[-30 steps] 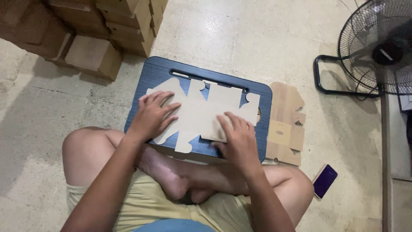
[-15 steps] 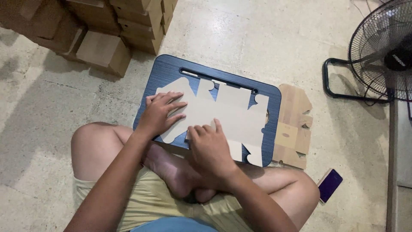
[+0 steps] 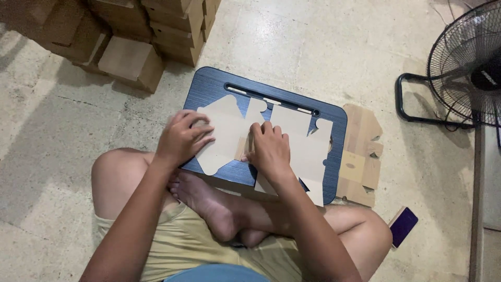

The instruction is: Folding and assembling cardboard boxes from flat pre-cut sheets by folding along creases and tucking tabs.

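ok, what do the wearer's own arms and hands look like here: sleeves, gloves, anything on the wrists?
Both arms are bare along their whole visible length, with no sleeves in view. The left hand and right hand wear no gloves. No watch, band or ring shows on either wrist or on the fingers, and no tape or markings can be seen. The only clothing in view is pale yellow shorts and a blue edge at the bottom.
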